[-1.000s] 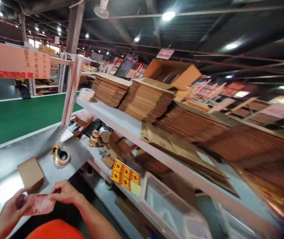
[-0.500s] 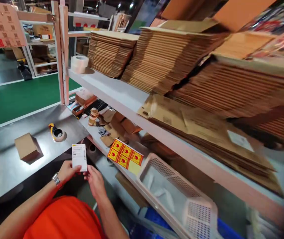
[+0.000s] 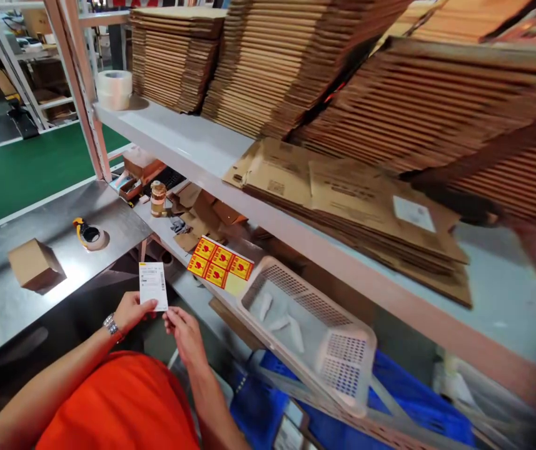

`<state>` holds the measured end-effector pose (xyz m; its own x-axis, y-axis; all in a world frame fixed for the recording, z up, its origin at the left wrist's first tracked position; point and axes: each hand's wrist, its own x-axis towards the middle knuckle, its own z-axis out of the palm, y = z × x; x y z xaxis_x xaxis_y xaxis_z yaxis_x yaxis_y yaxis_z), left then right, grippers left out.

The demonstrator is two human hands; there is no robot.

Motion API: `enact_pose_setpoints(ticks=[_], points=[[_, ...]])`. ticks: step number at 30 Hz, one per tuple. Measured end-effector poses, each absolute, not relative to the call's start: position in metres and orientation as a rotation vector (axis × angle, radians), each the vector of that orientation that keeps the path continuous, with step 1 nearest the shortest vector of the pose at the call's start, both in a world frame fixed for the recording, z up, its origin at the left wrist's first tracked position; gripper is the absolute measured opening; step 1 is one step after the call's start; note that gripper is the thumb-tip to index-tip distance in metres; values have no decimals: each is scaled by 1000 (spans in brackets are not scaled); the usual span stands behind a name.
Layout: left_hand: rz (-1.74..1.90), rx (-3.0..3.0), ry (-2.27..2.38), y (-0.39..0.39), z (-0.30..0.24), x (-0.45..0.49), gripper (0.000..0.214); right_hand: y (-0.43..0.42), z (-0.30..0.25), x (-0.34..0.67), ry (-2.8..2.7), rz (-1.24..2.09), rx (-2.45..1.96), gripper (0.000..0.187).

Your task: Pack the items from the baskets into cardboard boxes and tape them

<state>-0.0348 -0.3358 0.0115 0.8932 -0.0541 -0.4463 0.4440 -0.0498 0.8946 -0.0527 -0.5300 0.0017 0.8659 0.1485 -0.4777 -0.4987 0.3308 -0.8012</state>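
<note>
Left hand (image 3: 131, 312) pinching a white rectangular printed label (image 3: 153, 282), right hand (image 3: 186, 331) pinching its lower corner, brown cardboard box (image 3: 29, 262) on a shiny metal worktop (image 3: 112, 212)

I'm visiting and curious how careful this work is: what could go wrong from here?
The white printed slip might crease or tear: the left hand grips it while the right hand has fingertips at its lower corner. The red-and-yellow sheet lies at the lower shelf's front edge, so a bump could knock it down.
</note>
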Motion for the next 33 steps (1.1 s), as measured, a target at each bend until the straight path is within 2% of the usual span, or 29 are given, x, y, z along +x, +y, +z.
enact_pose_setpoints(ticks=[9, 21, 24, 26, 27, 29, 33], points=[[-443, 1548, 313, -348, 18, -31, 56, -540, -8, -48, 317, 369, -1252, 52], [-530, 1584, 340, -341, -8, -23, 53, -535, -22, -44, 314, 286, -1236, 40], [-276, 1826, 366, -336, -9, -27, 55, -532, -26, -43, 351, 292, -1223, 41], [-17, 2024, 202, -335, -1, -31, 60, -531, -28, -43, 327, 292, -1251, 40], [45, 2085, 49, -335, 5, -33, 53, -530, -28, -43, 296, 287, -1276, 38], [-16, 2113, -256, -337, 17, -37, 30, -528, -27, -43, 213, 277, -1339, 35], [-291, 2063, -342, -337, 32, -42, 38, -526, -23, -46, 91, 290, -1417, 33]])
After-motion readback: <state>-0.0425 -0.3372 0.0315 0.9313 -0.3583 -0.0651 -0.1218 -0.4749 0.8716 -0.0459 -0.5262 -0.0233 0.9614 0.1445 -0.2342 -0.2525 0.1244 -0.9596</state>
